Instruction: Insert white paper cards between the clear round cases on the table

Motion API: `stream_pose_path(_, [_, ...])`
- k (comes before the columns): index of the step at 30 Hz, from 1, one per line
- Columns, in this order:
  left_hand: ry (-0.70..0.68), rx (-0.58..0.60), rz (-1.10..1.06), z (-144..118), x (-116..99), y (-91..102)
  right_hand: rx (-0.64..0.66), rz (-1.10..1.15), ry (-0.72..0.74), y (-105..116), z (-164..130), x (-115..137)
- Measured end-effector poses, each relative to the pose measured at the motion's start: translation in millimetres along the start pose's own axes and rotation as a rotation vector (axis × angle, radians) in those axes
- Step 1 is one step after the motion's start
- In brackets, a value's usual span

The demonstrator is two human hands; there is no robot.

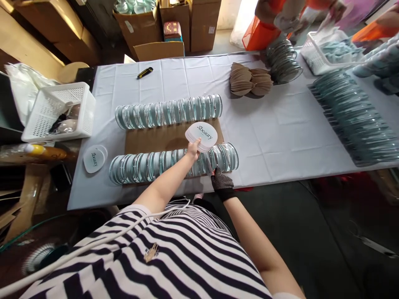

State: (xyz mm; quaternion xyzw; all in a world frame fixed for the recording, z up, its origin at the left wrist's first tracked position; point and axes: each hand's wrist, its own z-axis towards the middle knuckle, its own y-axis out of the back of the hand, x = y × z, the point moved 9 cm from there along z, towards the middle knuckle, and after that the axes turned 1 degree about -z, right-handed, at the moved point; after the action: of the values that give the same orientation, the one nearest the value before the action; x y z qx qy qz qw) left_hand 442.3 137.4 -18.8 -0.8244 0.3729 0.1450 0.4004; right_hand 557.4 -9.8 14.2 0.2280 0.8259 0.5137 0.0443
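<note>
1. A person in a striped top reaches both arms over a counter (pixel 280 124) covered in white cloth.
2. The left hand (pixel 193 149) is closed on the edge of a small stack of white oval cards (pixel 202 135) printed with the word "beauty", held above a brown cardboard sheet (pixel 156 141).
3. The right hand (pixel 222 182), in a dark dotted glove, touches the right part of the near row of clear round cases (pixel 149 165); how far its fingers are curled cannot be told.
4. A far row of clear cases (pixel 168 111) lies beyond the cardboard.
5. Another white card (pixel 94 158) lies at the near row's left end.
6. A white basket (pixel 59 111) sits at the left; a pile of brown pads (pixel 249 79) lies farther back.
</note>
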Motion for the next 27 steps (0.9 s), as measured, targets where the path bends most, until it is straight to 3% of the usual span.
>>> stream_pose_path(7, [-0.027, 0.030, 0.050, 1, -2, -1.8, -0.003, 0.009, 0.105, -18, 24, 19])
stream_pose_path(9, [-0.032, 0.033, 0.051, 0, -3, -1.9, 0.013, 0.109, 0.101, -22, 29, 20])
stream_pose_path(14, [-0.048, 0.020, 0.075, -1, -3, -1.5, 0.287, 0.579, 0.095, -37, 27, 19])
stream_pose_path(17, [-0.068, 0.018, 0.068, 1, -1, -2.8, 0.394, 0.682, 0.136, -28, 32, 16])
stream_pose_path(19, [-0.091, 0.037, 0.074, 1, -1, -4.6, 0.227, 0.698, 0.129, 1, 49, 5])
stream_pose_path(22, [-0.106, 0.089, 0.097, -5, -1, -5.5, -0.298, 0.626, 0.151, 72, 69, -9])
stream_pose_path(23, [-0.105, 0.117, 0.100, -9, -1, -5.3, -0.420, 0.591, 0.177, 89, 69, -7])
stream_pose_path(25, [-0.110, 0.165, 0.100, -20, -4, -2.4, -0.529, 0.514, 0.259, 107, 65, 8])
stream_pose_path(27, [-0.125, 0.173, 0.110, -29, -12, 5.7, -0.597, 0.459, 0.355, 111, 50, 32])
